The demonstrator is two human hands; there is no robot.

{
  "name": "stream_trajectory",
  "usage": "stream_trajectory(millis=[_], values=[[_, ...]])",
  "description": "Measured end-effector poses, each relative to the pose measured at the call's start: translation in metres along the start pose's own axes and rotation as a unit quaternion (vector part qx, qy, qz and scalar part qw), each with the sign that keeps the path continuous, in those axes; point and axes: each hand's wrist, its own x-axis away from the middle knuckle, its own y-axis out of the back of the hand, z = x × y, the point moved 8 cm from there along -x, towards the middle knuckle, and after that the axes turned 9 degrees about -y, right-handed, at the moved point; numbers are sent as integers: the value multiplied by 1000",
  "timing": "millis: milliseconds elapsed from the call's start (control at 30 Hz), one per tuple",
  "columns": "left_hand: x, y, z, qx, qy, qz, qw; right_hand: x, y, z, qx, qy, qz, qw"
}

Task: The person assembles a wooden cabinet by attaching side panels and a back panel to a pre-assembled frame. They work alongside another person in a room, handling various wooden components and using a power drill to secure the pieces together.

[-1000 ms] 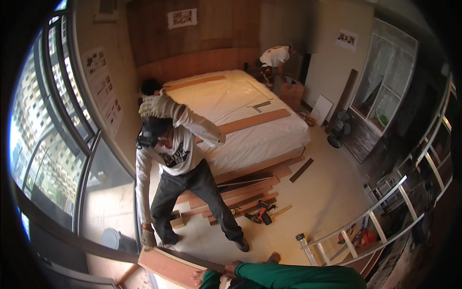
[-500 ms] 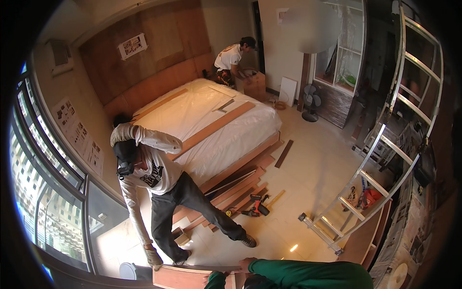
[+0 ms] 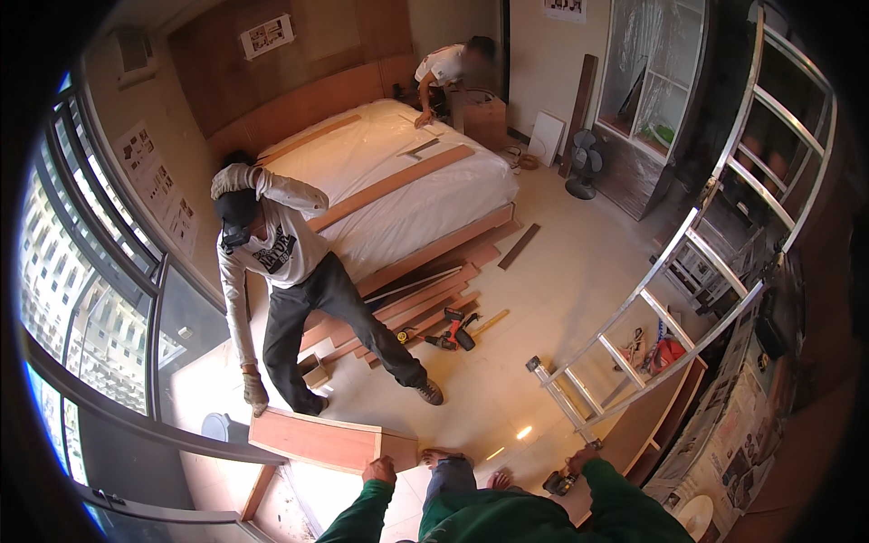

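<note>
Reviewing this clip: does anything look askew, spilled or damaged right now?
Loose boards lie in an uneven heap on the floor beside the bed, with a red-and-black power tool near them, which looks untidy. A plank lies oddly across the mattress. The wooden box at the left hand shows no obvious damage; I see no spill.

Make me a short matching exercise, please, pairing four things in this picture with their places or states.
1. left hand
2. right hand
3. fan
4. mattress

A. dark, standing on the floor
B. at the end of a wooden box
C. white, with a long board lying on it
D. at a dark power tool

Pairs: 1-B, 2-D, 3-A, 4-C
</note>
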Motion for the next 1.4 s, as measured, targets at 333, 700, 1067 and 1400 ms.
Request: stream_trajectory(millis=[333, 700, 1067, 1400], values=[[46, -115, -66, 110, -123, 182, 969, 103, -69, -119, -461, -183, 59, 866], [-16, -167, -28, -64, -251, 246, 934, 97, -65, -125, -462, -277, 25, 842], [-109, -179, -51, -36, -199, 388, 899, 62, -126, -121, -537, -369, 54, 757], [-187, -167, -14, -11, -166, 381, 910, -11, -99, -51, -642, -119, 13, 758]])
